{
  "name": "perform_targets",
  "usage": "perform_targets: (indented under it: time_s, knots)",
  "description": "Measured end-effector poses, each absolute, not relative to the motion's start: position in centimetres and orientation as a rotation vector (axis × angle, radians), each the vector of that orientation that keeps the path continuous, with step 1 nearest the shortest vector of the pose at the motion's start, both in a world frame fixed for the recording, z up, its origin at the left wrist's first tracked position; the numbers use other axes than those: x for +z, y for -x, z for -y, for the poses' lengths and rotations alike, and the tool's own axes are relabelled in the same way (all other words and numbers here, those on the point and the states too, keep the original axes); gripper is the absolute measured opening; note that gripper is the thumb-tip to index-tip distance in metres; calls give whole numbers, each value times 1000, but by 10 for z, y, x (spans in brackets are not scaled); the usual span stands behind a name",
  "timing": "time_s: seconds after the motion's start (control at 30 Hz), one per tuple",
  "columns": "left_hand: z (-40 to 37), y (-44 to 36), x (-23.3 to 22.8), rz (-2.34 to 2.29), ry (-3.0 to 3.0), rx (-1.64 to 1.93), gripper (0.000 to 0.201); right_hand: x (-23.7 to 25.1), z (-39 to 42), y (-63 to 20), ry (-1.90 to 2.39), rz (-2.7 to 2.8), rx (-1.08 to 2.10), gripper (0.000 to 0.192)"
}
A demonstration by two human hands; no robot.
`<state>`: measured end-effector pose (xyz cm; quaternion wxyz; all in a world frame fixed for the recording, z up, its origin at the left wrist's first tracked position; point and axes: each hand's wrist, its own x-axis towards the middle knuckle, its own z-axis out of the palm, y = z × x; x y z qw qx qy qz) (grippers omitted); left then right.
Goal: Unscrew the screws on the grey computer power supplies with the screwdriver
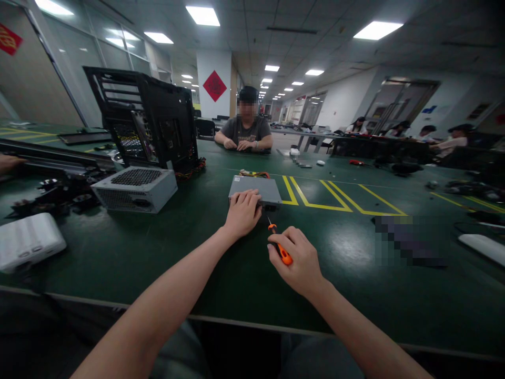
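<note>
A flat grey metal box [260, 189], like an optical drive, lies on the green table [158, 252] in front of me. My left hand [241, 211] rests on its near edge, fingers curled over the top. My right hand [296, 261] grips an orange-handled screwdriver [279, 245]. Its tip points up and left toward the box's near right corner, a little short of it.
A grey power supply [135, 189] and an upright black computer case [145, 122] stand at the left. A white box [28, 240] lies near the left edge. A person [246, 131] sits across the table. Yellow floor-style lines [323, 197] mark the tabletop.
</note>
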<state>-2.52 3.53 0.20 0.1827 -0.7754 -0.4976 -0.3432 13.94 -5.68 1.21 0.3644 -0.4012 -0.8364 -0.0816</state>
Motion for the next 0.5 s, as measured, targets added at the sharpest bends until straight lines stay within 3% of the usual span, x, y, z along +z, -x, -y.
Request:
perform_targets:
  time_s: [0.2, 0.5]
  knots:
    - [-34, 26, 3, 1399, 2190, -975, 25, 11, 57, -139, 1149, 2084, -125, 29]
    - [-34, 26, 3, 1404, 2193, -971, 26, 13, 58, -140, 1040, 2211, -152, 19]
